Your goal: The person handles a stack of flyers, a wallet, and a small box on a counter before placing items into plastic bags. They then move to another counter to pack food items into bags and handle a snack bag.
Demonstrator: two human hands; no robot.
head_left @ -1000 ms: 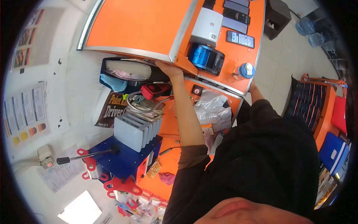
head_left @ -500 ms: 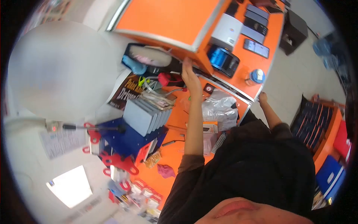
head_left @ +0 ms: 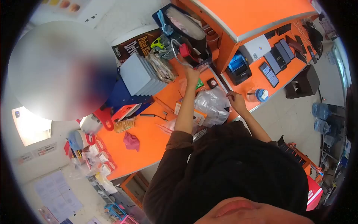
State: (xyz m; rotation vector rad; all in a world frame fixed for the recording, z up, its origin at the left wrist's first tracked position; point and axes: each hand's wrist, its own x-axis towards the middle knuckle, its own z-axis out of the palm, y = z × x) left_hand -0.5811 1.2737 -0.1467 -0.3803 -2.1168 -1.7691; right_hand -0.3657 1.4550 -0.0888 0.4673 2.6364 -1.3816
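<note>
My left hand reaches to the near side of a dark desk organizer. Its fingers are bent, and whatever is in them is hard to make out. A red object and yellow-green scissors stand just beyond it. My right hand is closed at the dark strip along the orange counter, its fingertips partly hidden. Between my arms lies a clear plastic bag on the orange desk. A small black square item sits between my hands.
A blue-topped black printer, a white box, a phone and a blue-lidded bottle stand on the right counter. Grey boxes and a pink cloth are on the left. An orange shelf overhangs the back.
My view has turned. My left hand has gone from the shelf's lower corner to the organizer's near side. My right hand has come from the counter's outer edge in to the dark strip.
</note>
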